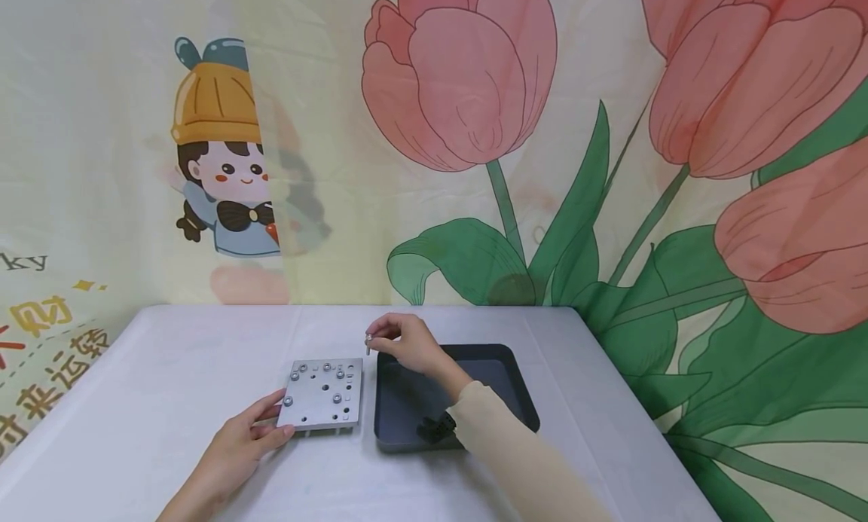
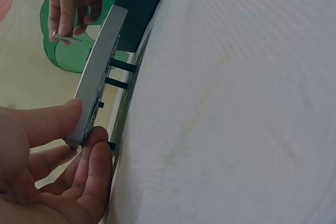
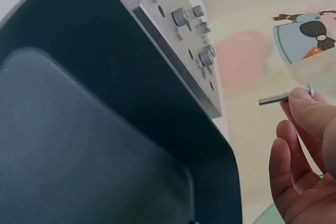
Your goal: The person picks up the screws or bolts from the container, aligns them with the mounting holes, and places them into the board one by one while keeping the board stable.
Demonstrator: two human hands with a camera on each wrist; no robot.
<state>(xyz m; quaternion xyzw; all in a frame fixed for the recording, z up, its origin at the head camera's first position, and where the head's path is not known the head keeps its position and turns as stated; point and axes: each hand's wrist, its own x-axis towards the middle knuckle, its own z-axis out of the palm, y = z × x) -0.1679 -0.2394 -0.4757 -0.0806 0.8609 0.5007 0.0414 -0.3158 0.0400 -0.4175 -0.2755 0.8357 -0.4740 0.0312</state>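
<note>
My left hand grips the near left corner of a silver metal plate, thumb at the top edge and fingers at its side and underside. Several socket-head screws stand in holes of the plate, and other holes show bare. Below the plate, dark screw shanks stick out in the left wrist view. My right hand pinches one screw between thumb and fingers, beyond the plate's far right corner and above the table. In the head view this screw hangs with its threaded end down.
A dark rectangular tray lies just right of the plate, under my right forearm. The white-covered table ends at a printed tulip backdrop. A black strap or device shows at my right wrist.
</note>
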